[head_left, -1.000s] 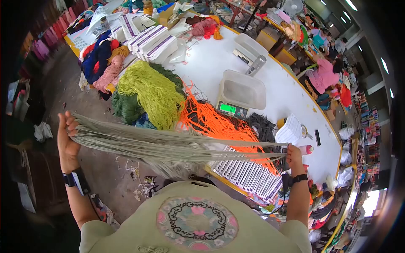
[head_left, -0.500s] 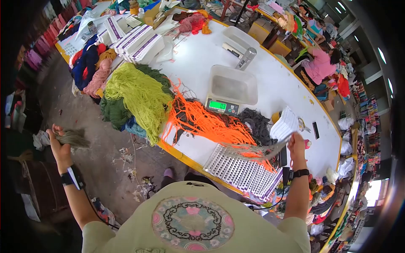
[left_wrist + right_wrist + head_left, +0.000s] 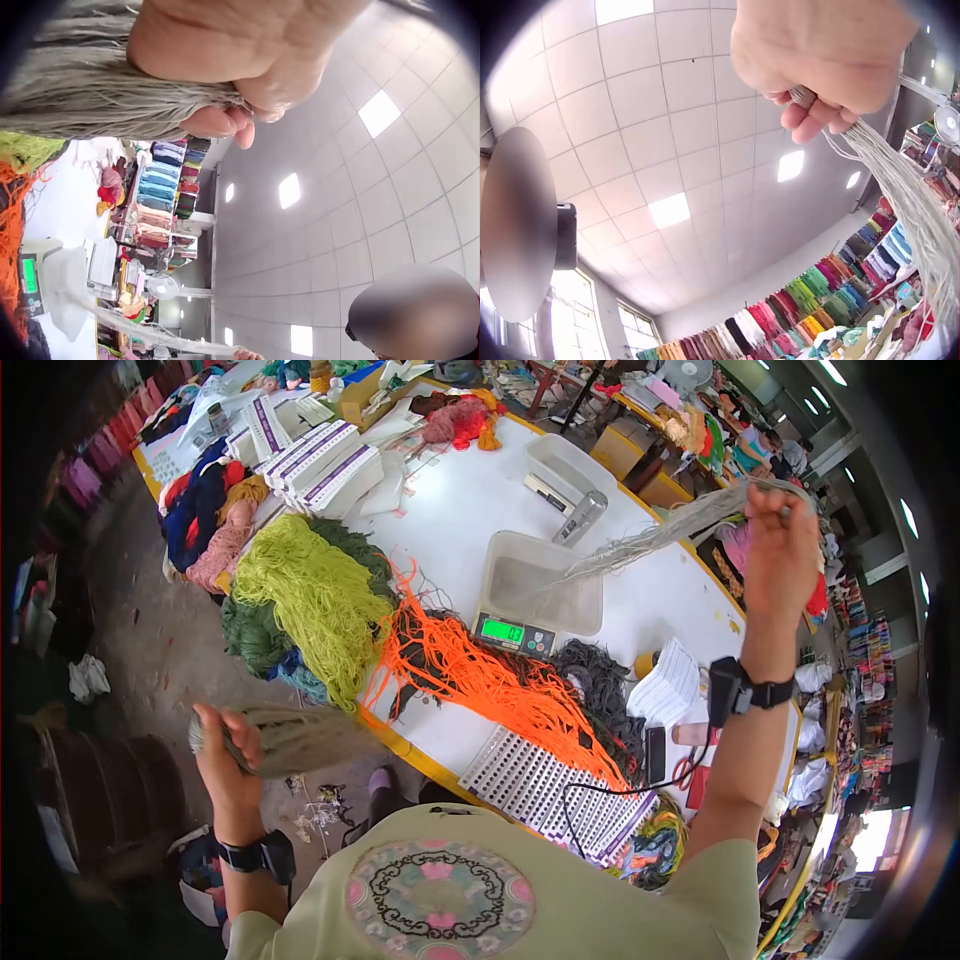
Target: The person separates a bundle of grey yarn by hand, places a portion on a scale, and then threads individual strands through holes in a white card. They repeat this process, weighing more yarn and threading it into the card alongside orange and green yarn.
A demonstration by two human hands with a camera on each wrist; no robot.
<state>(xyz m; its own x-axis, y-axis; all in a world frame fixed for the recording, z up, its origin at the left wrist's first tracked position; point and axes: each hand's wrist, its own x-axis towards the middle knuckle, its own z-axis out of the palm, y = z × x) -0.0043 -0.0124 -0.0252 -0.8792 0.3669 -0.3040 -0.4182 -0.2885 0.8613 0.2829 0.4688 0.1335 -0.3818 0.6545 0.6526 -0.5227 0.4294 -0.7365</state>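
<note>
While the left hand (image 3: 228, 775), farther from the plastic tray (image 3: 510, 565), clutches the grey hank (image 3: 305, 742) stretching from its curled fingers toward the table edge (image 3: 420, 758), the nearer right hand (image 3: 782, 560) grips the pale strands (image 3: 675, 530), their long axis slanting from its fingers toward the tray.

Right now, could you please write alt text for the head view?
A person's left grip and right grip each hold grey strands. The white table bears orange strands, yellow-green yarn and a scale with a green display.
</note>
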